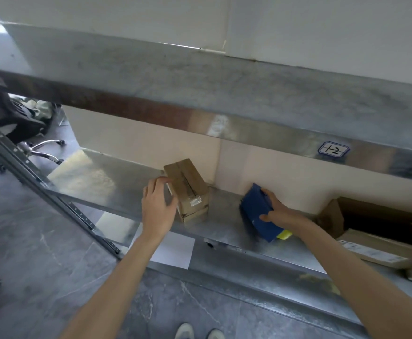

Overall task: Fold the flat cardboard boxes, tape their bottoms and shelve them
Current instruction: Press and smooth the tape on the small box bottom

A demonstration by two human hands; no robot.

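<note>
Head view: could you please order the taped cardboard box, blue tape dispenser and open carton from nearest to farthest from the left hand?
1. taped cardboard box, touching the left hand.
2. blue tape dispenser, farther right, held by the right hand.
3. open carton, far right of the shelf.

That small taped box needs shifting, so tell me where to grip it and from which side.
Grip the small taped box across its two long side faces, coming from the front over its top. It looks narrow, its far end sits near the wall, and the left hand rests on its left face.
</note>
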